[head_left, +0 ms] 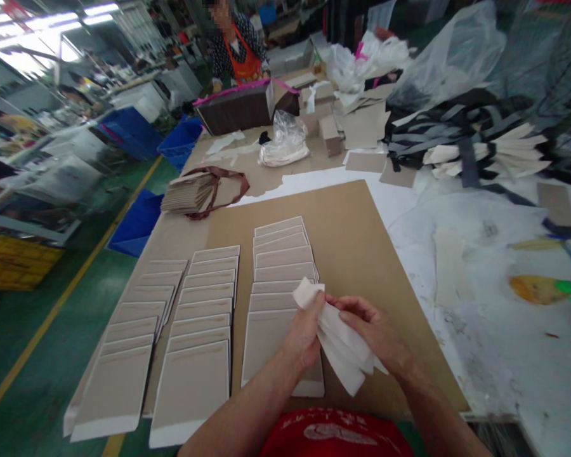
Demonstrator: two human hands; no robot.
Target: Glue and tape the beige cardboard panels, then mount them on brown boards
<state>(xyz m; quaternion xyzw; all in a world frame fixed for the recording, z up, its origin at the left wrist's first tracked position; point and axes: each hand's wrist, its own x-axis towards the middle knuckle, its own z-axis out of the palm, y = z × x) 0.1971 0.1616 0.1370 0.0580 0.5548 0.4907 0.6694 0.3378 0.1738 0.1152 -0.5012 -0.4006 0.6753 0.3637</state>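
Observation:
My left hand point(307, 327) is closed round a bundle of white fabric strips point(342, 343), whose lower ends fan out toward me. At the strips' right side, my right hand point(368, 324) has its fingers bent and pinched on the strips' edge. Both hands are above the brown board point(352, 235), beside the right row of overlapping grey-beige panels point(271, 336). A middle row of panels point(195, 387) and a left row point(114, 387) lie further left, each overlapping toward the back. What lies between my right fingertips is partly hidden.
A stack of brown pieces with a brown strap point(188, 193) lies at the back left. Beyond are a plastic bag point(285, 139), a dark box point(235, 108) and a person in an orange apron point(242, 57). Black and grey strips point(447, 127) are heaped at the back right.

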